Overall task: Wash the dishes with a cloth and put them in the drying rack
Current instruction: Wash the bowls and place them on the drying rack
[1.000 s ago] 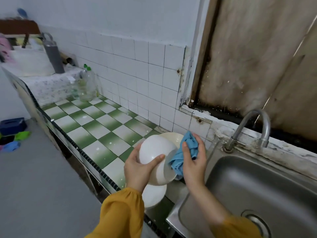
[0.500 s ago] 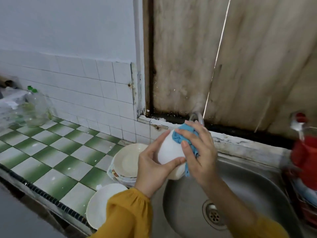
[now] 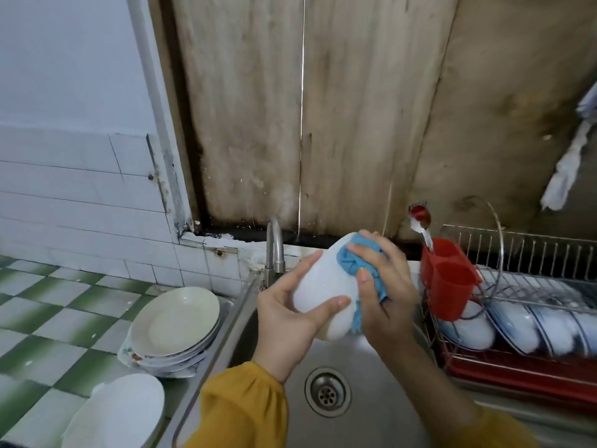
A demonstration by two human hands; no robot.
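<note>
My left hand (image 3: 287, 318) grips a white bowl (image 3: 323, 282), held on its side above the steel sink (image 3: 381, 399). My right hand (image 3: 384, 295) presses a blue cloth (image 3: 350, 263) against the bowl's outer wall, fingers curled over the cloth. To the right stands the wire drying rack (image 3: 529, 253) on a red tray, with several white dishes (image 3: 517, 324) lying in it. A stack of plates (image 3: 176, 321) waits on the counter left of the sink, and one white plate (image 3: 119, 412) lies nearer to me.
A steel tap (image 3: 274, 250) rises behind the bowl. A red cutlery holder (image 3: 447, 276) with a spoon hangs on the rack's left end. The green-and-white tiled counter (image 3: 48, 305) stretches left. Stained boards form the wall behind the sink.
The view has swung right, from the counter to the sink and rack. Both hands carried the bowl and cloth from above the counter to above the sink.
</note>
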